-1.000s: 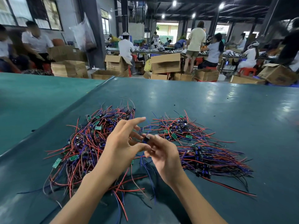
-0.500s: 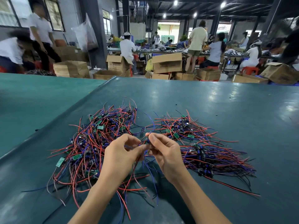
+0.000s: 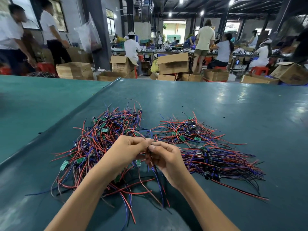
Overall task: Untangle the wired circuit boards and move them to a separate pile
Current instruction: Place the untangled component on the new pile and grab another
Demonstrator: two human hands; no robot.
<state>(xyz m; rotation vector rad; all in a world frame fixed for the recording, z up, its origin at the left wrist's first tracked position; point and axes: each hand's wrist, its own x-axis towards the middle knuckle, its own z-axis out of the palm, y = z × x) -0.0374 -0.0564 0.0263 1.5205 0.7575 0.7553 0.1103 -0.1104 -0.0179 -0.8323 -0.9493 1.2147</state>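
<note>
**Both Hands Pinched on One Wire Bundle Between the Piles**

We held our left hand [image 3: 126, 150] and right hand [image 3: 166, 157] close together above the near middle of the dark teal, slightly glossy table mat [image 3: 233, 114], with their fingertips meeting. The fingers of both hands were curled, thumb against forefinger. They were clamped on a thin red, blue and black wire bundle [image 3: 159, 185], whose loose ends trailed down toward us onto the mat. A small green rectangular circuit board [image 3: 138, 163] showed just beneath the left hand. We could not tell whether it belonged to the wire bundle.

To the left of our hands lay the large tangled heap [image 3: 98, 139] of red, blue and black wires dotted with small green boards, partly hidden under the left forearm. To the right we saw an upper pile [image 3: 185, 130] of the same wired boards. Nearer to us was a lower pile [image 3: 216, 162], where the wires ran more nearly side by side.

Beyond the far edge of the mat stood brown cardboard boxes [image 3: 173, 63]. People [image 3: 132, 47] sat and stood at benches behind them, some of them blurred.
</note>
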